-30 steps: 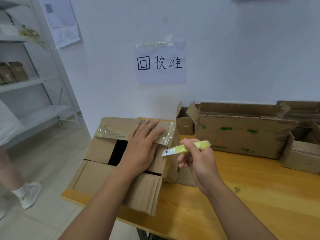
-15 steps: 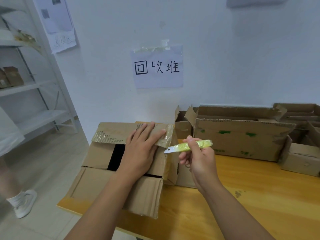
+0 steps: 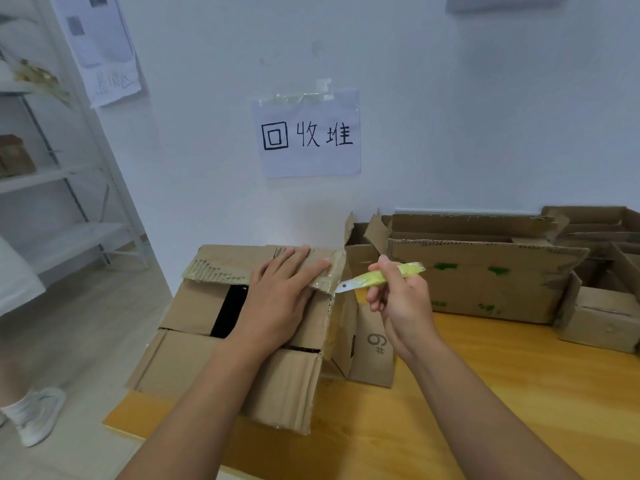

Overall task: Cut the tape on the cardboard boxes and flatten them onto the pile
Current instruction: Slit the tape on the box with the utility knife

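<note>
Head view | we are pressing the left hand [image 3: 277, 299] flat on the box [image 3: 221, 341] at the table [image 3: 519, 393] edge | right hand [image 3: 401, 303] is gripping the knife [image 3: 377, 278], tip at the tape [image 3: 332, 271] | we are advising a shallow cut away from the fingers | box is worn, flaps partly open

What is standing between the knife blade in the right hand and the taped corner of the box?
Nothing visible. The right hand holds the green utility knife with its tip at the clear tape on the brown cardboard box. The left hand presses flat beside that corner, clear of the blade.
</note>
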{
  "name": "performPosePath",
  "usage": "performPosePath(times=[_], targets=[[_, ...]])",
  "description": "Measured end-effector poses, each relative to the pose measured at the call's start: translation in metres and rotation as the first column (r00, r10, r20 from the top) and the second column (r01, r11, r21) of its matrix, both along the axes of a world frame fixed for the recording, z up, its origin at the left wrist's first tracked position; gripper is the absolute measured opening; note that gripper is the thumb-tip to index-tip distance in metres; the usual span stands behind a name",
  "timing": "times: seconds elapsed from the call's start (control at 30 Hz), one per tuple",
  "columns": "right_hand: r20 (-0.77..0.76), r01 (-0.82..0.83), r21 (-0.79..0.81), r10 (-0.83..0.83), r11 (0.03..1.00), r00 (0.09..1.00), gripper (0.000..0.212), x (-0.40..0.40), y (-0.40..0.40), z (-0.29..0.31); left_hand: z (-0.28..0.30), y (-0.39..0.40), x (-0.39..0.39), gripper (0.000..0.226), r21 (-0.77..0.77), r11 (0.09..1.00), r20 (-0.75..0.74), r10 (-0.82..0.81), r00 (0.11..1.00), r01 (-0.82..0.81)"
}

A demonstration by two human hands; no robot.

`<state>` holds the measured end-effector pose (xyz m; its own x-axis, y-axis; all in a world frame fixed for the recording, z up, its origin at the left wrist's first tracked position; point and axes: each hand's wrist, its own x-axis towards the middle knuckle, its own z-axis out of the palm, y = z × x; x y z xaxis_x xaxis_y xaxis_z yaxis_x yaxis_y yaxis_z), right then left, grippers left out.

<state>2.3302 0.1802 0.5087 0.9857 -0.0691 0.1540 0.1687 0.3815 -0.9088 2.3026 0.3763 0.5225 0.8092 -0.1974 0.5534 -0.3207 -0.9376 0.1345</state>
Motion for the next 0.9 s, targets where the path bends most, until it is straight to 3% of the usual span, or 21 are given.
performPosePath(times=[0.53, 0.9], targets=[[0.128, 0.046, -0.184, -0.022, 0.982, 0.992, 0.029, 0.038, 0.013, 0.013, 0.007, 0.001, 0.0, 0.048, -0.016, 0.996, -0.072, -0.083, 0.994, 0.082], [0.079, 0.173, -0.131, -0.163, 0.976, 0.983, 0.027, 0.06, 0.016, 0.031, 0.005, 0.003, 0.0, 0.044, 0.007, 0.997, -0.021, -0.076, 0.997, 0.076]])
